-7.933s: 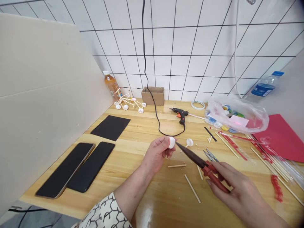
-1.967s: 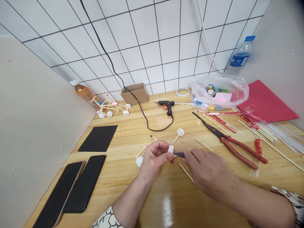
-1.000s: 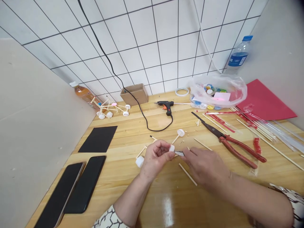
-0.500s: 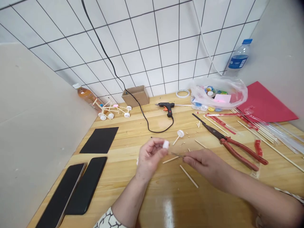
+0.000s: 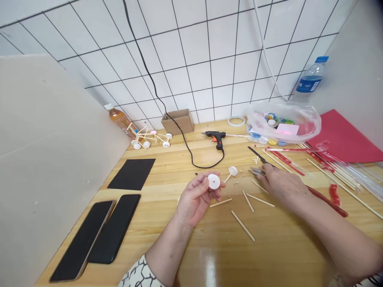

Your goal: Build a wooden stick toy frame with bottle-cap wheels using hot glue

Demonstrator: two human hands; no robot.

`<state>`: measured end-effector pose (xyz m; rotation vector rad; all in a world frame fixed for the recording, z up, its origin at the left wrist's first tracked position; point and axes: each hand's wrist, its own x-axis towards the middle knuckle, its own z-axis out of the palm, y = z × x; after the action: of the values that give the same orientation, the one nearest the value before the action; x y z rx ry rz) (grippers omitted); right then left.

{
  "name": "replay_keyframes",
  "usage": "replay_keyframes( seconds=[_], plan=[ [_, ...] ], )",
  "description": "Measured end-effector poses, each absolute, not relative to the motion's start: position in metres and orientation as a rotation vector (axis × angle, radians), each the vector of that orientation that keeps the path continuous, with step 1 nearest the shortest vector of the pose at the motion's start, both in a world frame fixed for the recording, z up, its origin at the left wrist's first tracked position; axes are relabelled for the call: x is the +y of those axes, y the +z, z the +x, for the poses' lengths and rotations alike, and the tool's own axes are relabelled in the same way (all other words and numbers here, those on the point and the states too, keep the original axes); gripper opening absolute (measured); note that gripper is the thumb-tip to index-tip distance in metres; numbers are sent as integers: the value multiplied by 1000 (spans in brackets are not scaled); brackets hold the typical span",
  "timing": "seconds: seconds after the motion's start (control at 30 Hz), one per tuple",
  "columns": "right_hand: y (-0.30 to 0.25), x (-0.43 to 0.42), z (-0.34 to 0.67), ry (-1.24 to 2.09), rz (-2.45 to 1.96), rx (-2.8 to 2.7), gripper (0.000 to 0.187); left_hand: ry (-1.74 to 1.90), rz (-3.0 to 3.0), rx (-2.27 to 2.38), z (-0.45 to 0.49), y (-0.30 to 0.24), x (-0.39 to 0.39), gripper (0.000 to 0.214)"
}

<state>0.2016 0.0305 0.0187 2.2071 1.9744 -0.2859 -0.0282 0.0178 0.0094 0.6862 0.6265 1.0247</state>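
Note:
In my left hand [image 5: 191, 197], a white bottle cap [image 5: 213, 181] is pinched between thumb and fingers, its flat top facing me with a small dark hole at the centre. My right hand [image 5: 281, 181] reaches over the pliers [image 5: 327, 201], hiding their middle. From its closed fingers two silver blades [image 5: 256, 171] stick out to the left, like small scissors; their handles are hidden. Just behind the left hand lies another white cap [image 5: 233, 171] fixed on a short stick. Several cut sticks [image 5: 243, 226] lie between and in front of the hands.
A glue gun [image 5: 216, 137] with its black cord lies behind the hands. At the back stand a cardboard box [image 5: 179, 121], a stick car [image 5: 149, 137] and a bag of caps [image 5: 254, 123]. Two phones [image 5: 115, 229] and a black sheet [image 5: 131, 174] lie left, red paper [image 5: 344, 135] right.
My left hand has turned the cap so its holed top shows. The right hand has moved right and away from the cap, over the pliers, with the silver blades; they look spread now.

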Motion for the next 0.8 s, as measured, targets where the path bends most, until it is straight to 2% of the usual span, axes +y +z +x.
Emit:
replay_keyframes(
  seconds=[0.47, 0.8],
  plan=[
    [13, 26, 191, -215, 2167, 1925, 29, 1017, 714, 579, -30, 14, 15, 28],
    [2, 22, 192, 0, 2123, 2042, 30, 980, 680, 555, -30, 9, 14, 25]
  ],
)
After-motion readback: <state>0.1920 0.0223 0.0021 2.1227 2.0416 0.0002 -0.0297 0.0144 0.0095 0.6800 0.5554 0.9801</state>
